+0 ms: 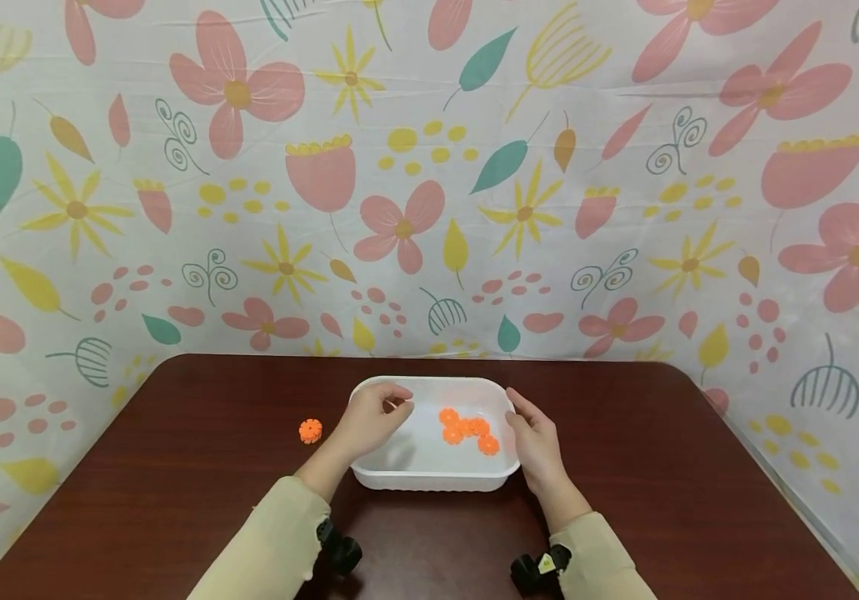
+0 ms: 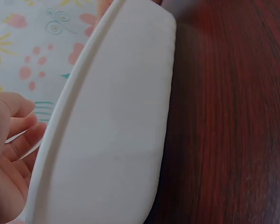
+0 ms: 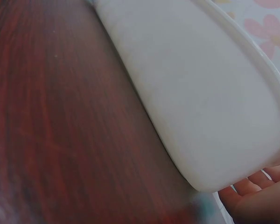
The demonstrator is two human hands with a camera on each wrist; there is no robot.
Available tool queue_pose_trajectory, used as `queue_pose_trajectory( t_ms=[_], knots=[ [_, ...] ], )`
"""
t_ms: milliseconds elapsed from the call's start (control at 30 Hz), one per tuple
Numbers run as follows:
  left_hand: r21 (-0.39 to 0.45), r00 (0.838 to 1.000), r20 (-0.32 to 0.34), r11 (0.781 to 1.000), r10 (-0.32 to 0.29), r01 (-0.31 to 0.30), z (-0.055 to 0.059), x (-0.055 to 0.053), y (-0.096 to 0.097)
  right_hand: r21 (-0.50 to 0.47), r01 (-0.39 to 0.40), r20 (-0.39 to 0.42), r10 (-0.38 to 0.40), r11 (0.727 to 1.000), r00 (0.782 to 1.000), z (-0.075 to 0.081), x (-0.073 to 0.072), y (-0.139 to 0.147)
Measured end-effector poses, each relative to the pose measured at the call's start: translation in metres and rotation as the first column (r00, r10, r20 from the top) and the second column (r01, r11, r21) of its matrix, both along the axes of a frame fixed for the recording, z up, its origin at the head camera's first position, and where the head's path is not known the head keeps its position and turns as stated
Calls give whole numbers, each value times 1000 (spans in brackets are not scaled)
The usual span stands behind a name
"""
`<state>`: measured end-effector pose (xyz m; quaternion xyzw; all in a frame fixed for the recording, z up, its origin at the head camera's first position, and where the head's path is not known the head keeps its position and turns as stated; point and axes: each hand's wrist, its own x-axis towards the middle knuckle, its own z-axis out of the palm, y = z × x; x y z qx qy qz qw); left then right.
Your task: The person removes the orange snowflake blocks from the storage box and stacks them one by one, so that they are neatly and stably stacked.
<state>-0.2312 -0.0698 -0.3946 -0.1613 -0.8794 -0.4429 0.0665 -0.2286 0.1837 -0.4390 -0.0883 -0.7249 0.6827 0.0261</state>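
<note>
A white plastic tub (image 1: 429, 481) stands on the table, with several small orange flower-shaped pieces (image 1: 466, 428) grouped in its right half. My left hand (image 1: 372, 417) hovers over the tub's left end, thumb and fingers loosely bent with a gap between them. The left wrist view shows that hand (image 2: 11, 144) beyond the tub's rim, nothing visible in it. At the tub's right end my right hand (image 1: 540, 446) grips the rim, thumb at the edge and fingers along the outer wall. In the right wrist view its fingers (image 3: 246, 186) are partly hidden by the tub.
One more orange piece (image 1: 311, 431) lies on the table left of the tub, close to my left forearm. The dark reddish-brown wooden table (image 1: 669, 483) ends at the back against a flower-printed cloth (image 1: 402, 225). Black wrist cameras (image 1: 339, 548) are strapped at both sleeves.
</note>
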Motion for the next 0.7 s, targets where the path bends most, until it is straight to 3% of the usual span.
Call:
queue_pose_trajectory(
  t_ms=[267, 700],
  knots=[
    [-38, 998, 34, 997, -60, 61, -2, -5, 20, -1, -6, -10, 6, 1000, 1000, 3, 1, 0],
    [-73, 993, 10, 991, -116, 117, -4, -16, 42, 4, 4, 9, -4, 1000, 1000, 4, 2, -3]
  ],
)
